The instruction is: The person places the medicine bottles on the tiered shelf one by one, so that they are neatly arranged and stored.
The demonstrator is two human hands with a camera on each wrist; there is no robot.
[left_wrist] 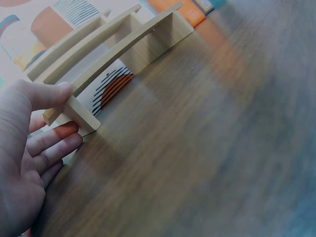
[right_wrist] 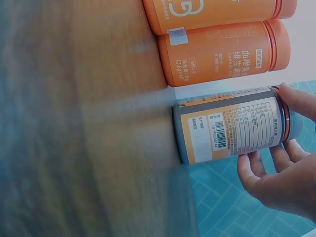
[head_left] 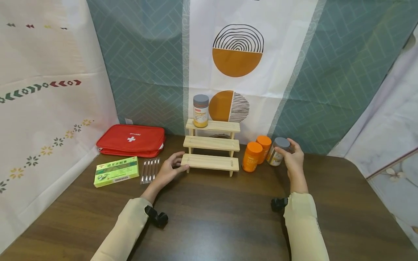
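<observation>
Brown counter (head_left: 222, 217) before patterned curtain (head_left: 147, 72). Head: my left hand (head_left: 171, 170) at wooden stand (head_left: 212, 144), my right hand (head_left: 292, 157) at grey-lidded jar (head_left: 275, 158), just right of orange jars (head_left: 250, 162). Left wrist: hand pinches end of lowest step (left_wrist: 113, 54). Right wrist: hand grips jar around lid (right_wrist: 295, 127).

My head view is evenly lit, the worktop (head_left: 225, 217) faintly shiny at lower centre; my left-wrist view pales at upper left; my right-wrist one blurs at left, the bottle (right_wrist: 232, 126) sharper.
</observation>
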